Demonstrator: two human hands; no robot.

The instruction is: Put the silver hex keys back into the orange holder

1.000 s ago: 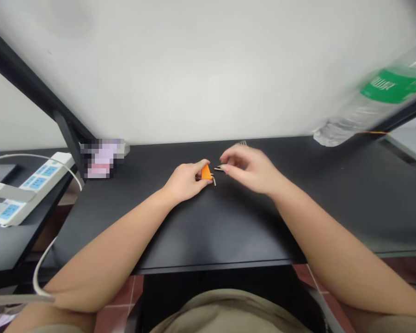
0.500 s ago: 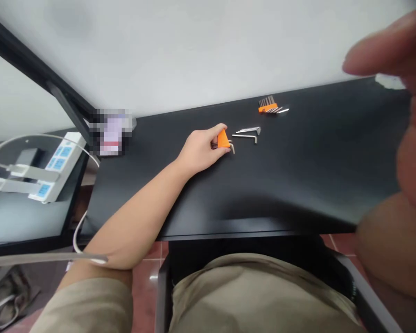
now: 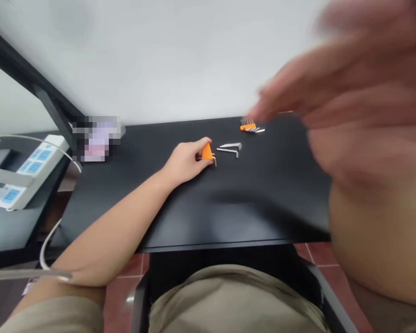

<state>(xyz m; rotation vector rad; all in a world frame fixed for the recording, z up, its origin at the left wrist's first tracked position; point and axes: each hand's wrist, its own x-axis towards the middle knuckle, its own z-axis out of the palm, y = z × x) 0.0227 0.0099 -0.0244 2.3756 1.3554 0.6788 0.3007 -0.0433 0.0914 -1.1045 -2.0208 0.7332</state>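
Note:
My left hand (image 3: pixel 186 161) rests on the black table, its thumb and fingers closed on an orange hex key holder (image 3: pixel 207 151). A short bent key pokes out of the holder on its right side. Just right of it lie several loose silver hex keys (image 3: pixel 230 147). Farther back sits a second orange holder (image 3: pixel 247 127) with several keys standing in it and some slanting out to the right. Large and blurred, my right hand (image 3: pixel 360 101) is raised close to the camera, apart from the table; motion smears its fingers.
A black table (image 3: pixel 194 222) runs along a white wall (image 3: pixel 176 60). To the left stand a white power strip (image 3: pixel 31 171) with plugs, a pale cable (image 3: pixel 48 240) near my forearm, and a pixelated item (image 3: pixel 99 138). A chair armrest (image 3: pixel 142 296) is below.
My right hand has swung further into view from the right, towards the middle. The whole view has shifted, so the table things appear further left and lower. My left hand keeps its hold.

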